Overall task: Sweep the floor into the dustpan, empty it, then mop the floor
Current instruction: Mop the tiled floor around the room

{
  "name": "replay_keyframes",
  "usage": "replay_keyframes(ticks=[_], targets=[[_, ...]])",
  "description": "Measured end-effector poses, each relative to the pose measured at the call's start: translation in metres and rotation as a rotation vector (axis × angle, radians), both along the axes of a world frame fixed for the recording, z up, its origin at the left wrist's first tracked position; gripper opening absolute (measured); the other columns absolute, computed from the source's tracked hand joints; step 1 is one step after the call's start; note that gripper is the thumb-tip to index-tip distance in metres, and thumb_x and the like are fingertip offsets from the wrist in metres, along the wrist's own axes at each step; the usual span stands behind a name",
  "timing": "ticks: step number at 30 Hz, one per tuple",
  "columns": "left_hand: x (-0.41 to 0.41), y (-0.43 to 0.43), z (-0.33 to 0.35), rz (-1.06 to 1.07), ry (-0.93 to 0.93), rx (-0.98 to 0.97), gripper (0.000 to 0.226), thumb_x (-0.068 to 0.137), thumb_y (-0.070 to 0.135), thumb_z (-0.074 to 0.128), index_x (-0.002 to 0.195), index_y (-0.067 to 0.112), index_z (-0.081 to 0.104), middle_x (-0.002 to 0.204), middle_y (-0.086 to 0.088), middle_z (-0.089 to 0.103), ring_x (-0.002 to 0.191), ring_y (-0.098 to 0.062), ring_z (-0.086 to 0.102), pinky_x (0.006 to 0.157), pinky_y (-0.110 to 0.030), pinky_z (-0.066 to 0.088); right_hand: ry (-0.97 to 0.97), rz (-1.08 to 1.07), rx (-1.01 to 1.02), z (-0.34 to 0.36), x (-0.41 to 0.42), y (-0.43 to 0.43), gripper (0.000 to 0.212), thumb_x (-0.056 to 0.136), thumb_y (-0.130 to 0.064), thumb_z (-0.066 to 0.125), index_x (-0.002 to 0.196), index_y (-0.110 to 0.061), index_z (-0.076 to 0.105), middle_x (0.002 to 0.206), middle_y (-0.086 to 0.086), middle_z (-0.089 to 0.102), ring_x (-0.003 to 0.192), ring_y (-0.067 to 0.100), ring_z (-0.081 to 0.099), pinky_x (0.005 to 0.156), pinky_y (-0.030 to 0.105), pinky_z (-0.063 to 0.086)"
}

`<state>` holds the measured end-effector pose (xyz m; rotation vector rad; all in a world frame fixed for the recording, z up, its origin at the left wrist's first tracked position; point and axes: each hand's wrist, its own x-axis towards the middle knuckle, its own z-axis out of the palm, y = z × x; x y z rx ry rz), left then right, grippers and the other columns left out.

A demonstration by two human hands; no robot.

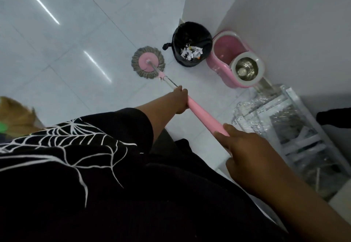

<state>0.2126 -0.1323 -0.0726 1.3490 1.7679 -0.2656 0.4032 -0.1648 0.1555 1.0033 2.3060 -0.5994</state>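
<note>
Left grip is clenching the mop handle lower down, and right grip is grasping its upper end. Mop head is resting on floor, just beside black bin, near pink bucket.

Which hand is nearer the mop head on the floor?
Left. The left hand grips the handle low, at the bottom of its pink section, closest to the mop head. The right hand holds the handle's upper end, farther from it.

Our left hand and right hand grip the mop handle; the mop head rests on the floor beside the bin.
</note>
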Motion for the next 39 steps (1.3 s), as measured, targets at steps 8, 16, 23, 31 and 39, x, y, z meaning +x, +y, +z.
replay_keyframes(ticks=[8, 16, 23, 31, 39], targets=[[0.068, -0.011, 0.011, -0.083, -0.059, 0.01, 0.068, 0.095, 0.034, 0.057, 0.146, 0.003, 0.025, 0.159, -0.018, 0.01, 0.141, -0.034, 0.031, 0.111, -0.046, 0.035, -0.052, -0.047, -0.001, 0.017, 0.06, -0.022, 0.061, 0.065, -0.008, 0.07, 0.124, -0.022, 0.064, 0.134, 0.009, 0.058, 0.088, 0.027, 0.069, 0.075, 0.033, 0.055], [0.042, 0.011, 0.009, -0.033, -0.081, 0.029, 0.067, 0.097, 0.03, 0.054, 0.148, 0.001, 0.02, 0.159, -0.019, 0.005, 0.144, -0.035, 0.025, 0.112, -0.046, 0.032, -0.014, -0.097, 0.007, 0.009, 0.039, 0.007, 0.062, 0.049, 0.002, 0.08, 0.108, -0.01, 0.073, 0.114, 0.018, 0.068, 0.067, 0.031, 0.07, 0.063, 0.039, 0.059], [-0.028, 0.074, 0.002, -0.026, -0.076, 0.053, 0.068, 0.095, 0.034, 0.057, 0.146, 0.001, 0.025, 0.157, -0.021, 0.011, 0.14, -0.036, 0.032, 0.111, -0.043, 0.034, 0.047, -0.092, 0.073, -0.002, -0.027, 0.07, 0.057, 0.048, 0.003, 0.078, 0.104, -0.009, 0.073, 0.107, 0.017, 0.07, 0.061, 0.032, 0.068, 0.06, 0.04, 0.058], [-0.148, 0.155, -0.024, -0.037, -0.035, 0.036, 0.073, 0.096, 0.032, 0.056, 0.15, 0.001, 0.017, 0.159, -0.021, 0.003, 0.144, -0.034, 0.025, 0.112, -0.038, 0.029, 0.136, -0.17, 0.031, -0.032, -0.143, 0.138, 0.053, 0.05, 0.004, 0.078, 0.101, -0.008, 0.073, 0.098, 0.018, 0.07, 0.056, 0.029, 0.065, 0.054, 0.035, 0.056], [-0.267, 0.24, -0.054, -0.03, 0.052, 0.006, 0.074, 0.091, 0.027, 0.064, 0.148, 0.005, 0.022, 0.161, -0.018, 0.0, 0.139, -0.036, 0.036, 0.113, -0.047, 0.032, 0.194, -0.178, 0.062, -0.073, -0.257, 0.208, 0.043, 0.072, -0.003, 0.068, 0.115, -0.009, 0.067, 0.112, 0.016, 0.067, 0.078, 0.032, 0.067, 0.075, 0.037, 0.056]])
